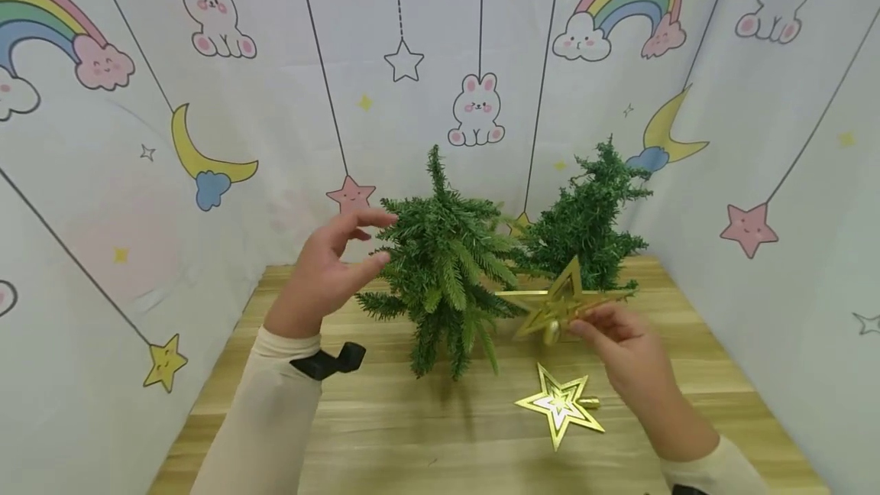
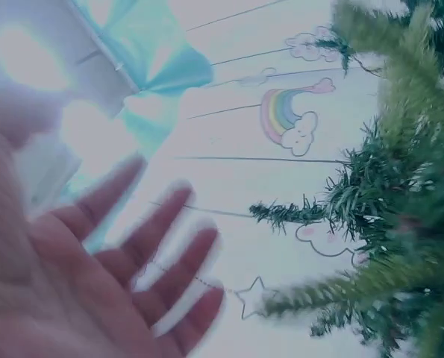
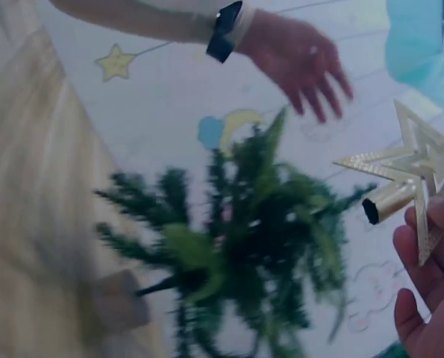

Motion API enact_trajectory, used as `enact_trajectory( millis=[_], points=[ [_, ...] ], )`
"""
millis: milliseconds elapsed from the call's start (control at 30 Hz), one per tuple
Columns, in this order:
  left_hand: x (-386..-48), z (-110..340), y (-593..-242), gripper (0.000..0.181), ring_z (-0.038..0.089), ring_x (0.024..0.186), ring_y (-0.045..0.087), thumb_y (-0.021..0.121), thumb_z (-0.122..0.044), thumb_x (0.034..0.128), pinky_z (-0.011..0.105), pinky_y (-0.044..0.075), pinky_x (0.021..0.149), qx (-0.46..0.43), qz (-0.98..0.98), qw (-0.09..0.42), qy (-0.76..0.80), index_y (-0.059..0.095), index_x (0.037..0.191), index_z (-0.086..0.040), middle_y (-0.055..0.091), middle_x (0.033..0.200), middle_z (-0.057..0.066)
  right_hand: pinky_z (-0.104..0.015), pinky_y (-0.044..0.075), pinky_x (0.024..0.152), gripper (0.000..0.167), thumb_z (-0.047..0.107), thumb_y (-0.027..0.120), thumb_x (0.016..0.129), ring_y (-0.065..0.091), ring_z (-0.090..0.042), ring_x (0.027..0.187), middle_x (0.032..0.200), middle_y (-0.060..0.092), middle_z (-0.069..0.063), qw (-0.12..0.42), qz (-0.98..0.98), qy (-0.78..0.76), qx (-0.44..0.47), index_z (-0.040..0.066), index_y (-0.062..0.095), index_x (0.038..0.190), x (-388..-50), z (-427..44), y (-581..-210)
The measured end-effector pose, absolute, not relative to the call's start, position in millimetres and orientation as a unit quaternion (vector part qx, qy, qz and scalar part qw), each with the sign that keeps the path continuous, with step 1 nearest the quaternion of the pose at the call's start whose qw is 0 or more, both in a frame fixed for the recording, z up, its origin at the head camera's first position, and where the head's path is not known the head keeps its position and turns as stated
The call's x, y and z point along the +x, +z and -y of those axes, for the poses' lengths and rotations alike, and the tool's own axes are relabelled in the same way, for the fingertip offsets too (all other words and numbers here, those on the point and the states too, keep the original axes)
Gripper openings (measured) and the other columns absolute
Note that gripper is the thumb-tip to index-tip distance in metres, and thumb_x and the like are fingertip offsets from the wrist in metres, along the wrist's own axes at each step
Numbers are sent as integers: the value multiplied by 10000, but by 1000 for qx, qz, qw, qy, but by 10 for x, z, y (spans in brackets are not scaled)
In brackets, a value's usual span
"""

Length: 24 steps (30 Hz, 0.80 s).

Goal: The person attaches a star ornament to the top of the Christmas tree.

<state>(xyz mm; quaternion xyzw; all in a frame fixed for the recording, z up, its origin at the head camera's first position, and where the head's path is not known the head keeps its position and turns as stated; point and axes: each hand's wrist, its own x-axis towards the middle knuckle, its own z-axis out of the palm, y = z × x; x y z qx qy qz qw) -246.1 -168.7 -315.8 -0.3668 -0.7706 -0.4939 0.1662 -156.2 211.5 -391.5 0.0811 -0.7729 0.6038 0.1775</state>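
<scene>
A small green artificial Christmas tree stands on the wooden table in the middle. My left hand is raised at its left side, fingers spread and apart, holding nothing; in the left wrist view the left hand has its fingers extended beside the branches. My right hand pinches a gold star tree topper to the right of the tree. In the right wrist view, the topper's hollow tube points toward the tree. The right hand grips one point of the star.
A second gold star topper lies on the wooden table at front right. Behind, at the right, another small green tree leans near the back edge. A patterned white cloth walls the table's back and sides.
</scene>
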Motion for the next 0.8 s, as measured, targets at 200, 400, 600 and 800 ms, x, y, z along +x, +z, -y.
enact_trajectory(
  millis=[200, 400, 600, 800],
  points=[
    [-2862, 1328, -2868, 572, 270, 1366, 512, 700, -390, 980, 533, 438, 1077, -224, 888, 115, -384, 543, 1503, -221, 562, 1483, 9, -235, 582, 828, 110, 45, 765, 941, 742, -158, 834, 894, 747, -38, 188, 708, 662, 155, -37, 700, 975, -1986, -2128, -3265],
    [-3148, 1078, -2777, 641, 253, 1407, 492, 667, -437, 986, 530, 479, 1050, -151, 914, 60, -371, 461, 1568, -265, 546, 1513, 9, -280, 576, 883, 139, 61, 765, 947, 729, -186, 864, 934, 743, -57, 190, 671, 686, 205, -38, 686, 1005, -2413, -2006, -2815],
    [-3291, 943, -2775, 608, 217, 1345, 554, 657, -400, 995, 482, 505, 1037, -139, 902, 65, -403, 488, 1556, -234, 611, 1437, -19, -273, 546, 907, 160, 119, 767, 957, 718, -203, 917, 954, 753, -47, 198, 683, 671, 207, -9, 703, 1029, -2781, -1844, -2555],
    [-3360, 885, -2838, 659, 231, 1293, 601, 682, -372, 1002, 455, 536, 996, -135, 912, 46, -385, 438, 1586, -186, 626, 1423, 26, -275, 551, 914, 106, 85, 763, 953, 711, -182, 963, 955, 740, -37, 197, 658, 698, 199, 8, 707, 998, -3111, -1586, -2411]
  ],
)
